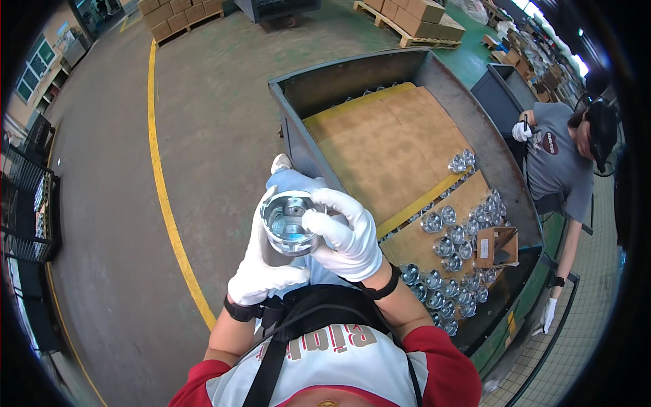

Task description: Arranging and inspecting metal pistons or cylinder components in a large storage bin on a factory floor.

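In front of my body I hold a shiny, hollow, cup-shaped part [290, 224], its open round end facing up toward me. My left hand [256, 264], in a white glove, is wrapped around its left side and underside. My right hand [347, 236], also gloved in white, is closed at the right rim, with the fingers bent over its edge; whether something small sits between those fingertips I cannot make out. Several similar shiny parts [453, 247] stand in a grey metal bin [298, 129] to my right, on brown cardboard sheets [390, 136].
A small open cardboard box [496, 245] stands among the parts in the bin. Beyond the bin's right side, a person in a grey shirt [559, 152] leans with one arm reaching down. Pallets with cartons [417, 20] stand farther back. A yellow line [163, 190] runs along the floor at left.
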`<state>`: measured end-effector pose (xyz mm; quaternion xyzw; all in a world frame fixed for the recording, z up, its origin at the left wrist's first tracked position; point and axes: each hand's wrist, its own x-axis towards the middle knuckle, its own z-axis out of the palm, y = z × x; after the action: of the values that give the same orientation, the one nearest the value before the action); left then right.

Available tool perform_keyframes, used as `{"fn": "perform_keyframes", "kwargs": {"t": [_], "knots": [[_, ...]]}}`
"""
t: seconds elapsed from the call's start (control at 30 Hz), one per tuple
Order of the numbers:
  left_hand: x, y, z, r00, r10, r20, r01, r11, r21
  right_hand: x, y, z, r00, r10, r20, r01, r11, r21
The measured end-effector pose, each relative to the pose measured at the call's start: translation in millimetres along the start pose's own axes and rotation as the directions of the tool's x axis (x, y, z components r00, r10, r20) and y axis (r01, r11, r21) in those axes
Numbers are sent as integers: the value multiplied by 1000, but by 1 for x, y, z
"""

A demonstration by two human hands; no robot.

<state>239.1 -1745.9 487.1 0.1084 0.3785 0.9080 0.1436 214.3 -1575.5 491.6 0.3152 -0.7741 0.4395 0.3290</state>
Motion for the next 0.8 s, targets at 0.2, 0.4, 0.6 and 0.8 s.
{"fn": "perform_keyframes", "kwargs": {"t": [0.2,0.4,0.6,0.8], "knots": [[0,7,-9,990,-135,-48,114,946,-304,16,-11,-5,983,-143,112,144,990,5],[-5,-6,-16,990,-134,43,140,887,-439,16,-13,-9,988,-138,67,131,987,90],[-1,-20,-17,997,-52,63,78,822,-563,11,-16,-12,981,-150,124,132,981,141],[-3,-26,-20,995,-91,-37,57,839,-541,-5,-10,-12,982,-50,182,12,978,208]]}}
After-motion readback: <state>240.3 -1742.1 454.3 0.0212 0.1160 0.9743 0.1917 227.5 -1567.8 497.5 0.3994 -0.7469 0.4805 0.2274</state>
